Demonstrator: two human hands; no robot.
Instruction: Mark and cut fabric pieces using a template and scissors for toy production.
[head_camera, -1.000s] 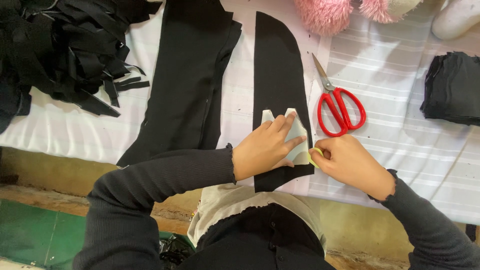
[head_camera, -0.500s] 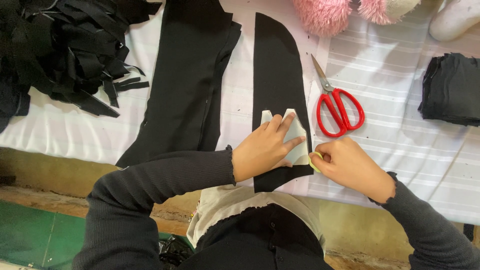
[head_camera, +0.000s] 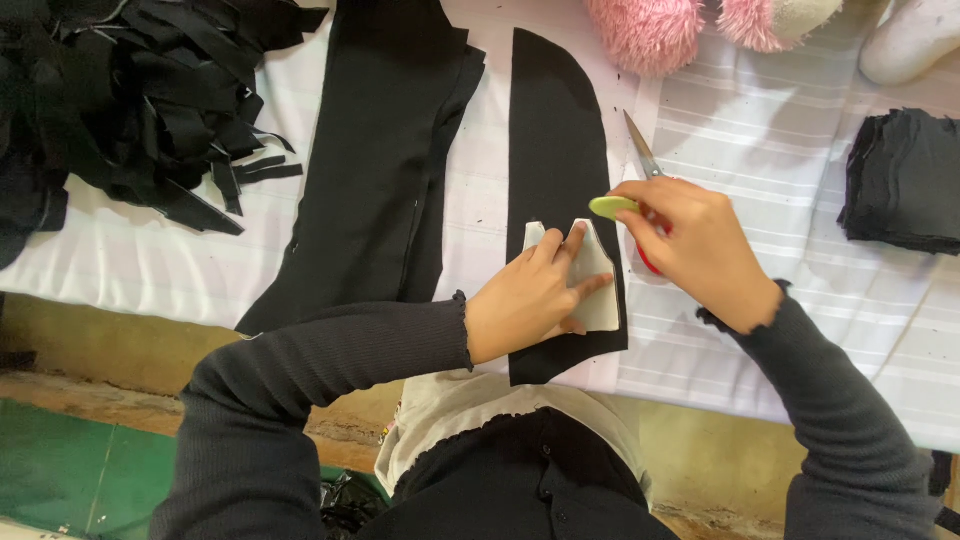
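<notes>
A white paper pattern (head_camera: 597, 283) lies on a black fabric strip (head_camera: 553, 150), pinned flat under the spread left hand (head_camera: 528, 300). Just right of it, the right hand (head_camera: 692, 245) pinches a yellow-green chalk piece (head_camera: 610, 206) above red-handled scissors (head_camera: 640, 150).

You wear a dark, fine-ribbed long-sleeved top; each cuff ends in a small frilled edge just behind your left hand (head_camera: 525, 300) and right hand (head_camera: 690, 245). Both hands are bare. Over your chest, a dark buttoned garment sits beneath a pale, ruffle-edged layer.
</notes>
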